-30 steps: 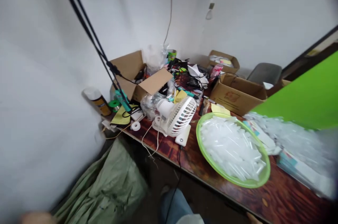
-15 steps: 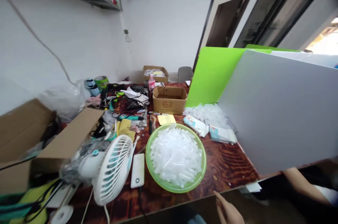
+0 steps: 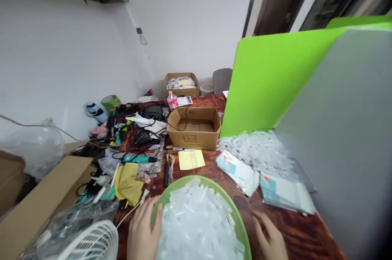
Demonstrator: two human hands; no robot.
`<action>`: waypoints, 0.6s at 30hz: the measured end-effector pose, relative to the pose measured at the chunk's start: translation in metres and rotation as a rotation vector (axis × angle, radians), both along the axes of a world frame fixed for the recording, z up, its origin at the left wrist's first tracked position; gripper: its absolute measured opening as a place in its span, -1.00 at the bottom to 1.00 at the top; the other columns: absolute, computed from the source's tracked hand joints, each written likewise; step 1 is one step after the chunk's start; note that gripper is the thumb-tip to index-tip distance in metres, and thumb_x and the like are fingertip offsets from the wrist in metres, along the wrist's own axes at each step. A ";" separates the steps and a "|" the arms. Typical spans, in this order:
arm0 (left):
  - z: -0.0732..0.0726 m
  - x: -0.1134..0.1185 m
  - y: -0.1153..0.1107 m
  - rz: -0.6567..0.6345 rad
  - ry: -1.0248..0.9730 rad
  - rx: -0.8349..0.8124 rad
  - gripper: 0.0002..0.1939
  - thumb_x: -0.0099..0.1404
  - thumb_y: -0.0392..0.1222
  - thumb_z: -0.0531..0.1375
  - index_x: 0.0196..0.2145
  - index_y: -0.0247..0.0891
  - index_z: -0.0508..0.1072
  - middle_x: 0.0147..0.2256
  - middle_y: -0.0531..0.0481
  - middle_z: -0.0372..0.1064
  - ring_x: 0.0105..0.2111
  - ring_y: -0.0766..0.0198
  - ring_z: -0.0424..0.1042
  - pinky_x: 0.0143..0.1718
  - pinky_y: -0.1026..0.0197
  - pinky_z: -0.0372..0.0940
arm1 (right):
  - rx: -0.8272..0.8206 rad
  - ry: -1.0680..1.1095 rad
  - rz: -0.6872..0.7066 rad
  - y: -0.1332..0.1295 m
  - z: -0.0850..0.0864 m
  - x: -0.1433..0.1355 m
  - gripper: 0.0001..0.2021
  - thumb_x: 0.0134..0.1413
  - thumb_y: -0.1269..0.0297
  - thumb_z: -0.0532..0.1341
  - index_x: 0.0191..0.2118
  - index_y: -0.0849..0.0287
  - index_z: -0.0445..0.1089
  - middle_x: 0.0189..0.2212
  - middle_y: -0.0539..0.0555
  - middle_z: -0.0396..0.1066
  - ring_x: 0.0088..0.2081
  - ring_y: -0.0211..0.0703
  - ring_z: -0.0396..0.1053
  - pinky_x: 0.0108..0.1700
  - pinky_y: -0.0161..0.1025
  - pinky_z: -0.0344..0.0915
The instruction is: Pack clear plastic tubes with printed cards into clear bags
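Note:
A light green basin (image 3: 241, 227) heaped with small translucent white plastic tubes (image 3: 199, 219) sits at the table's near edge, its lower part cut off by the frame. My left hand (image 3: 143, 229) is at the basin's left rim, thumb beside the rim and fingers stretched forward, not wrapped round it. To the right of the basin, my right hand (image 3: 271, 237) is low over the table, its fingers loosely bent and apart, with nothing visible in them. Beyond it lie packs of flat white-and-blue packets (image 3: 284, 194) and a heap of clear plastic pieces (image 3: 260, 149).
An open cardboard box (image 3: 196, 139) stands behind the basin, with a yellow paper (image 3: 191, 160) before it. A green-and-grey partition (image 3: 275, 80) borders the right. On the left are a white fan (image 3: 94, 243), a yellow cloth (image 3: 128, 184), cables and a carton (image 3: 45, 202).
My view has moved closer and lower over the table. My left hand has come into view at the basin's rim, and my right hand has moved from the table edge to beside the basin.

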State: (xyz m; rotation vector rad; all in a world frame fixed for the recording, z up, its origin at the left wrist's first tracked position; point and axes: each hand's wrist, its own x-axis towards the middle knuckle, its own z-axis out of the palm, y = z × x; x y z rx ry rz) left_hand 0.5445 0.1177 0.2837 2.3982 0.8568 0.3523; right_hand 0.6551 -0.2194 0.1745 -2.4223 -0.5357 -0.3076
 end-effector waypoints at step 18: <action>-0.115 -0.036 -0.020 0.520 0.146 -0.207 -0.51 0.32 0.05 -0.10 0.06 -0.31 0.20 0.10 -0.27 0.21 0.13 0.02 0.18 0.14 -0.03 0.09 | -0.519 0.253 0.575 0.288 -0.076 0.218 -0.67 0.20 0.27 0.15 0.06 0.21 0.24 -0.04 0.13 0.32 -0.15 -0.13 0.39 -0.15 -0.08 0.39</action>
